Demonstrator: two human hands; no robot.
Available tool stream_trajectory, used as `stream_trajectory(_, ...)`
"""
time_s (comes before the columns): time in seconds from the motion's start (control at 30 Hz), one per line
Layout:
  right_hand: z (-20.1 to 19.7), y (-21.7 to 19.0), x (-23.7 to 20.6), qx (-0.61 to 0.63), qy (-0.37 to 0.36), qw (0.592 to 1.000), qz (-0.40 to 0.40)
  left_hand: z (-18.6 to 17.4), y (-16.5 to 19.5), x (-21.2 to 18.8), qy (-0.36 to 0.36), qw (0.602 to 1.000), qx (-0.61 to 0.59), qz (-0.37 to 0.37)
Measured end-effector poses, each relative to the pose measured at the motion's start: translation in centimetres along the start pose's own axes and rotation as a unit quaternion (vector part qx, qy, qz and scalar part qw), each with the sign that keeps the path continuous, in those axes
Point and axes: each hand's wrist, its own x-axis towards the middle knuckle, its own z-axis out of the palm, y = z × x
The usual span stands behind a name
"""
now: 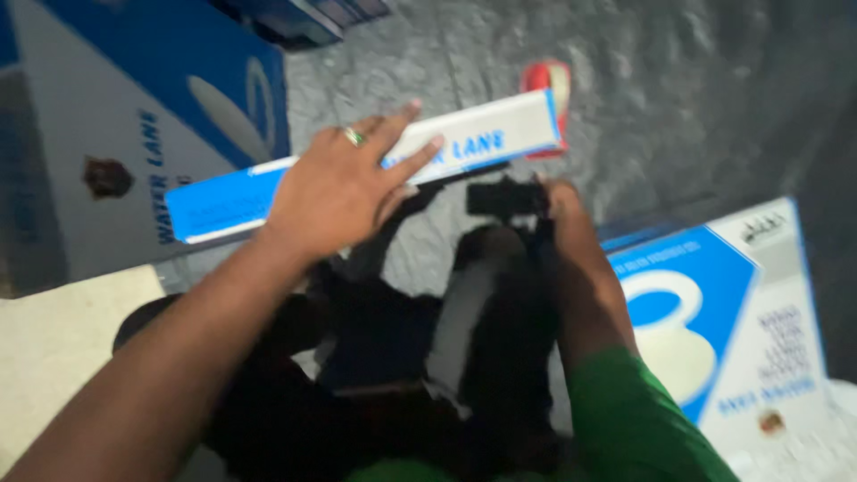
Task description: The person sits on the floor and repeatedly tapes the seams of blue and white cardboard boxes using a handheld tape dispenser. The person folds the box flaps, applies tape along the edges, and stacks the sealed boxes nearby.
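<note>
Left hand (335, 192) atop long box (375, 165).

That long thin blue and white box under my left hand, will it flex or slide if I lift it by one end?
The long box looks like thin cardboard with straight edges, so it probably stays fairly stiff and is likely light for its length. Its surface looks smooth, so the left hand, lying flat on top, might slip. With flat sides it should not roll.
</note>
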Motion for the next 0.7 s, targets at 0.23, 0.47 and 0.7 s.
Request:
stream_trajectory(0.23,-6.4,-5.7,-15.8,0.249,-0.052,0.957,-0.143,0.5,1.3,0.6,-0.007,0.997,-0.053,-0.046)
stream_trajectory(0.47,-4.4,-11.6,-33.3,0.172,-0.082,0.955,-0.229,0.1,2.9,-1.4,0.114,0.993,-0.015,-0.019)
stream_trajectory(0.7,2.1,-10.7,-33.5,0.234,-0.086,0.941,-0.23,0.7,4.0,-2.8,0.093,0.995,-0.03,-0.031)
